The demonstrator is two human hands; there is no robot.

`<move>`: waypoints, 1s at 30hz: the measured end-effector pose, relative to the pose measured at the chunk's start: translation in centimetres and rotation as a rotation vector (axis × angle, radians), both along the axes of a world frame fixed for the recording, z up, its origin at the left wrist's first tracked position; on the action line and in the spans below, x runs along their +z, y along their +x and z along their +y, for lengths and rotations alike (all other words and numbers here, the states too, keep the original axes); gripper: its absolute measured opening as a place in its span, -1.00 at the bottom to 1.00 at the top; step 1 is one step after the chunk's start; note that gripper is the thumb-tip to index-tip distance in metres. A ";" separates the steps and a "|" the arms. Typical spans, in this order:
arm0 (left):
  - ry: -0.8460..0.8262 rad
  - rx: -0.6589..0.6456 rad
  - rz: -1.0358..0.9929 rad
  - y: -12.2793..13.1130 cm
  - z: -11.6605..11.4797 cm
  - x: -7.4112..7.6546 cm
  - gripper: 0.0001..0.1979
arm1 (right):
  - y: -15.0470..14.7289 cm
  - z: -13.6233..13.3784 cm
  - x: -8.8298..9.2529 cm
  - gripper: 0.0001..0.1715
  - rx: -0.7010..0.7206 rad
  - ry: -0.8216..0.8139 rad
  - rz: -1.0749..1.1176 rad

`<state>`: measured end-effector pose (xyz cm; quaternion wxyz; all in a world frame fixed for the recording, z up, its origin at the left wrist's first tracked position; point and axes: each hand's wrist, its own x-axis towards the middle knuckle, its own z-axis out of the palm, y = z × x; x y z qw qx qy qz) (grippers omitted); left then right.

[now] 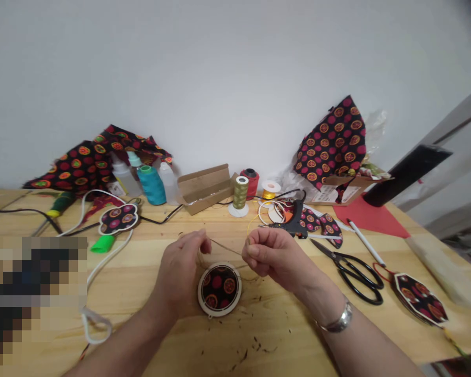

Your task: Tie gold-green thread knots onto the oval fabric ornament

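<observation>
Between my two hands a thin olive-brown thread (226, 247) is stretched. My left hand (185, 262) pinches one part of it, fingers curled. In my right hand (269, 254) the other part is held between thumb and forefinger. Just below, on the table, lies a round ornament (220, 289) with a pale rim and a dark, patterned fabric centre; it sits beside my left hand, and a small loop shows at its lower edge. Loose strands of thread run near its top. Behind the hands stands an olive thread spool (240, 193) on a white base.
Black scissors (355, 269), a white pen (366, 242) and an octagonal fabric ornament (419, 297) lie to the right. A glue gun (292, 222) rests behind my right hand. At left are a flower-shaped ornament (118, 218), a green cap (102, 244) and cables. Dark scraps dot the wooden table (227, 345).
</observation>
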<state>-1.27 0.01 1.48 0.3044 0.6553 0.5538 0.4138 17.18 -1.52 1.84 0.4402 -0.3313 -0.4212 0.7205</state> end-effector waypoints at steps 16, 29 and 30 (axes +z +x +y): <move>-0.422 -0.341 -0.512 1.8 -1.3 -1.8 -0.72 | -1.1 0.5 -0.6 -0.79 -0.092 0.022 -0.409; -0.594 -0.327 -0.739 1.7 -1.0 -2.4 -0.71 | -1.3 0.7 -1.0 -0.85 -0.182 0.110 -0.578; -0.597 -0.319 -0.740 1.7 -0.9 -2.5 -0.71 | -1.3 0.7 -0.9 -0.84 -0.176 0.107 -0.575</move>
